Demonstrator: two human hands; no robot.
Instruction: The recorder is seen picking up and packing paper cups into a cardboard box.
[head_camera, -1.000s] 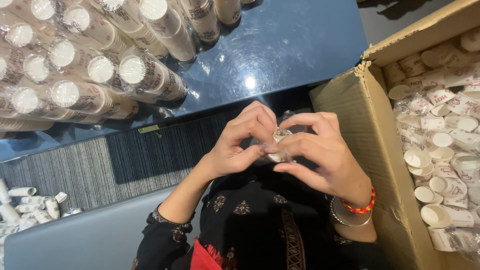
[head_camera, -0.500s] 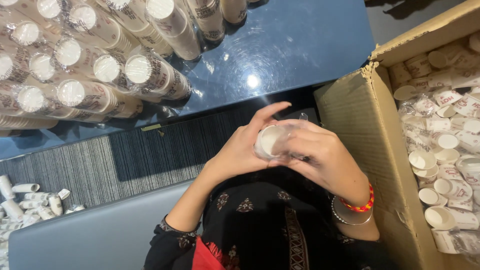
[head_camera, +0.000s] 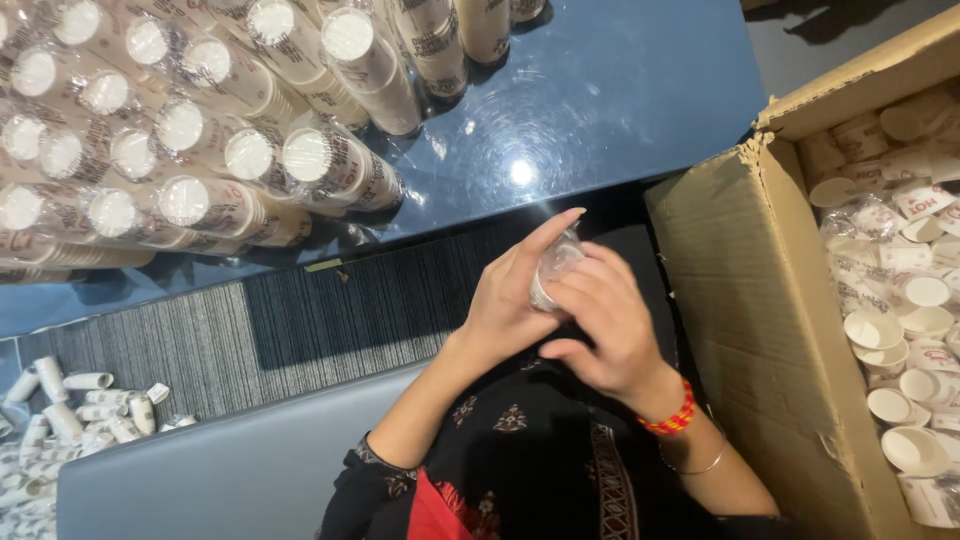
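Both hands meet in front of my body, below the edge of the dark table. My left hand (head_camera: 505, 295) and my right hand (head_camera: 600, 320) are closed together around a small stack of paper cups in clear plastic wrap (head_camera: 553, 268); only its wrapped end shows between the fingers. My right wrist wears a red bead bracelet and a thin bangle.
Several wrapped stacks of paper cups (head_camera: 200, 160) lie piled on the glossy dark blue table (head_camera: 600, 90). An open cardboard box (head_camera: 760, 300) at the right holds loose white cups (head_camera: 900, 300). More cups (head_camera: 60, 410) lie on the striped carpet at lower left. A grey seat edge (head_camera: 230, 470) runs below.
The hands have turned the cup stack: its open white end faced up half a second ago, now the plastic-wrapped end shows and the left fingers stretch over it.
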